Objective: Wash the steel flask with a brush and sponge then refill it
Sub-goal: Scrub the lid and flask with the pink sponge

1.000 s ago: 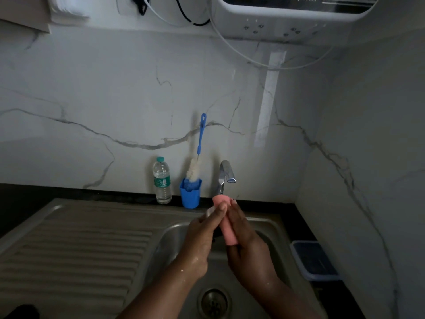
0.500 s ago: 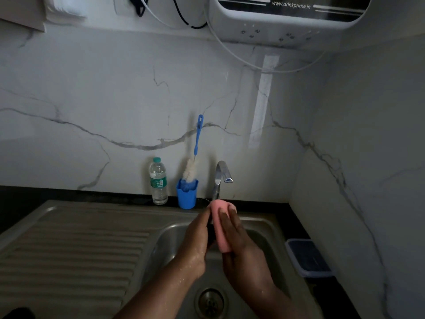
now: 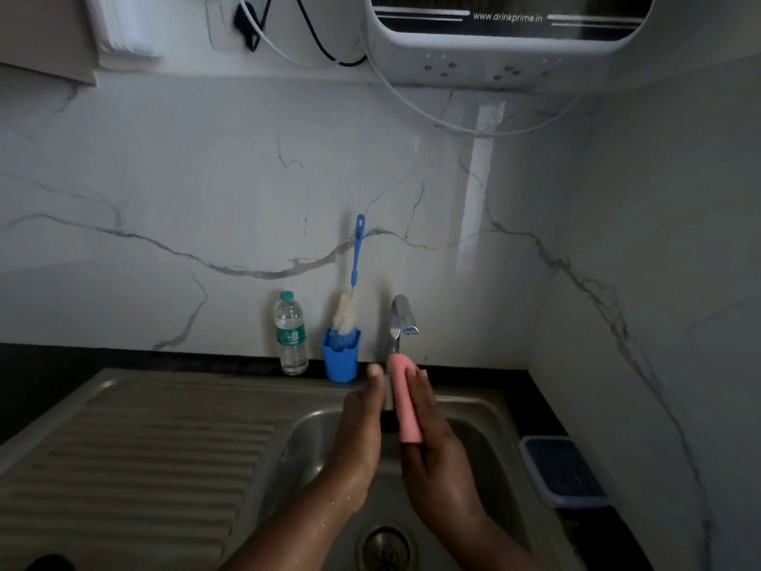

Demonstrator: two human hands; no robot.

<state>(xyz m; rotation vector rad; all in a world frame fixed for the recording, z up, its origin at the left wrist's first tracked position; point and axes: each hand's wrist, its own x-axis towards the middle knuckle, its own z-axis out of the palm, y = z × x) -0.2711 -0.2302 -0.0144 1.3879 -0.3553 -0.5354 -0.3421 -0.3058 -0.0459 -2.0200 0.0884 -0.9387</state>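
Flask [image 3: 405, 399], pink on the outside, stood upright over the sink [image 3: 473, 405] just below the tap [image 3: 401, 319]. The right hand [image 3: 432, 443] held it from the right, fingers laid along its side and thumb seemingly behind. The left hand [image 3: 362, 426] pressed against its left side with fingers fairly straight; whether a sponge lay between that palm and the flask could not be told, though a pale edge showed there. Both hands and forearms were beaded with water, so the outside wash was probably under way. No running stream was visible from the tap.

The brush [image 3: 350, 307] stood head-down in the blue cup [image 3: 339, 360] on the table behind the sink, untouched at this moment; whether the inside had been scrubbed could not be judged. Refilling looked not yet done.

Beside the cup stood a plastic bottle [image 3: 290, 333] with a green label, its print too small to read. Overhead, the purifier [image 3: 506, 39] carried the legible line "www.drinkprime.in". A lidded box [image 3: 564, 471] sat to the right of the sink.
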